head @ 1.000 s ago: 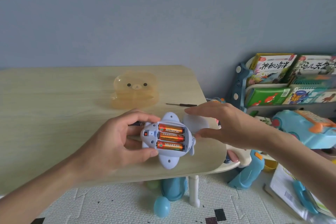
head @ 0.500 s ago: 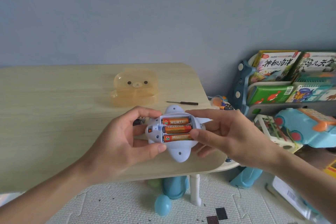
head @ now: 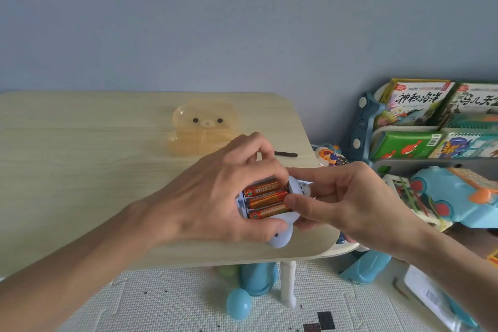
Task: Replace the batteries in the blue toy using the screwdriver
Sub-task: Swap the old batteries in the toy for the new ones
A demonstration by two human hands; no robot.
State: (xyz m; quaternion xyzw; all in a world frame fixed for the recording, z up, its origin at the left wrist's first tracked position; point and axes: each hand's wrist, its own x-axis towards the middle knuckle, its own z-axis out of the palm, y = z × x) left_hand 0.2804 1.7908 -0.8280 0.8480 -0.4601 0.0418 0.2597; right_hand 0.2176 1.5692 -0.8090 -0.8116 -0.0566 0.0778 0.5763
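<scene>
The pale blue toy (head: 280,236) is held upside down above the table's near right corner, its battery bay uncovered. Three orange batteries (head: 265,198) lie side by side in the bay. My left hand (head: 215,196) wraps over the toy from the left, fingers curled across its far side and thumb under its near edge. My right hand (head: 336,202) grips the toy's right end, thumb tip pressing on the batteries' right ends. The thin dark screwdriver (head: 286,154) lies on the table beyond my hands, partly hidden by my left fingers.
A translucent orange bear-shaped box (head: 202,128) sits on the wooden table (head: 80,156) behind the hands. Right of the table stand a rack of children's books (head: 431,126) and a blue toy car (head: 455,196). Blue plastic toys (head: 238,304) lie on the foam floor mat.
My right hand came in from beside the toy and took hold of its right end. My left hand shifted over the top of the toy, covering more of it.
</scene>
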